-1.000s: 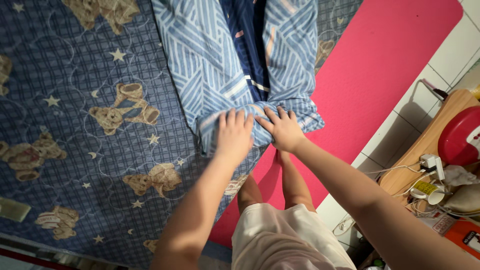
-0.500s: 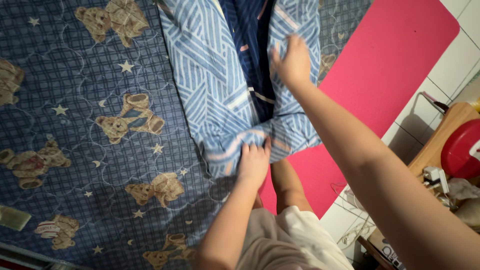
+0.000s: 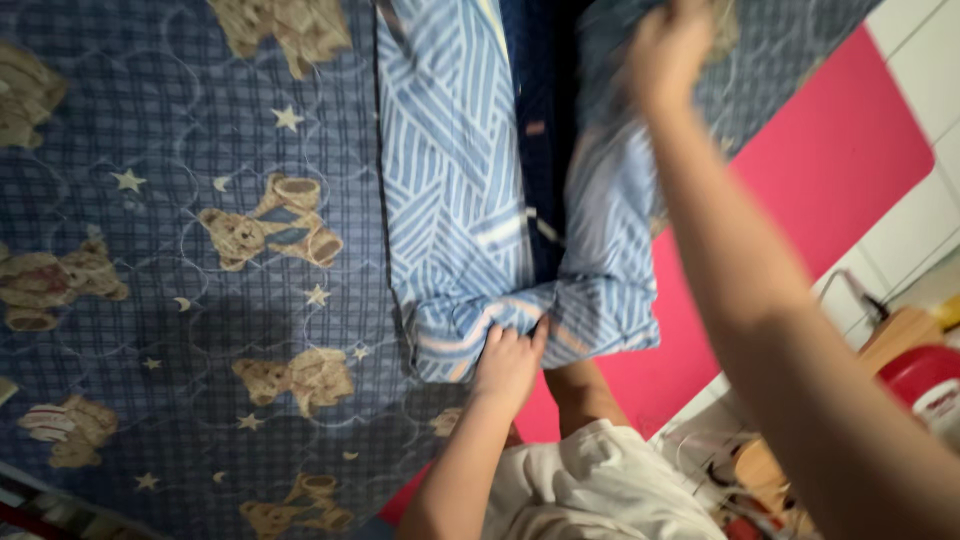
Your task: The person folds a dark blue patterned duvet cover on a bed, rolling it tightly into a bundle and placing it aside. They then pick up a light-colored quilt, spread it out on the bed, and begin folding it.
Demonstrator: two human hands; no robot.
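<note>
Down at the near end of the striped blue cloth [image 3: 450, 190], your left hand [image 3: 508, 362] presses on the rolled hem, fingers curled into the fabric and gripping it. Your right hand [image 3: 668, 45] reaches far up along the right side of the same cloth, near the top edge of the view; it is blurred, the fingers look bent onto the fabric, but you cannot tell whether they actually clutch it. The cloth lies lengthwise on a dark blue quilted cover [image 3: 180, 300] printed with teddy bears and pale stars, with a navy strip [image 3: 545, 150] showing down its middle between the two lighter striped halves. To the right of the cover runs a pink mat [image 3: 850, 170], and the cloth's near right corner overlaps it. Beyond the mat are white floor tiles [image 3: 925, 50]. At the lower right you have a wooden board [image 3: 890, 335], a round red object [image 3: 930, 385] with a white patch on it, and some tangled cables, all too blurred to tell more. Your own legs and pale shorts [image 3: 590, 490] fill the bottom centre.
</note>
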